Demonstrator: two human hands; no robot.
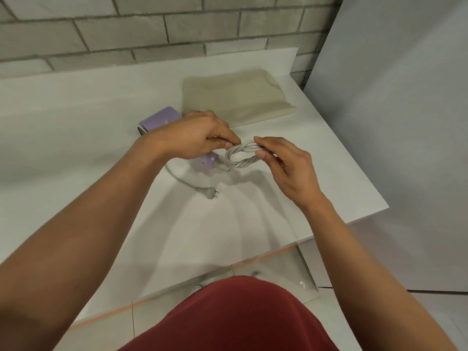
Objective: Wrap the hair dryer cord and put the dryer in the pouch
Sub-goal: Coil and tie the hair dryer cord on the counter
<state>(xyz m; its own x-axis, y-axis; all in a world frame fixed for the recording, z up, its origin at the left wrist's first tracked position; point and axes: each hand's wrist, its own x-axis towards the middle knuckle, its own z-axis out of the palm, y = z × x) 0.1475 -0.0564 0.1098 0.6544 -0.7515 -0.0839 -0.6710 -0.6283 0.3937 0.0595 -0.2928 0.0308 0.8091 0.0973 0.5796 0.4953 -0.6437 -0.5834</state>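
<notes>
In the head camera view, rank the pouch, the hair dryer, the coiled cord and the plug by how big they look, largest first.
pouch, largest
hair dryer and coiled cord: cannot rank, the left hand hides much of the dryer
plug, smallest

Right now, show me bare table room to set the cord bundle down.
Bare table between the plug and the near edge, and left of the dryer. Crowded between the left hand, right hand, cord bundle and pouch.

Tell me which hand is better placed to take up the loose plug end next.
Probably left. The left hand is above the loose tail leading to the plug; the right hand grips the coiled cord.
</notes>
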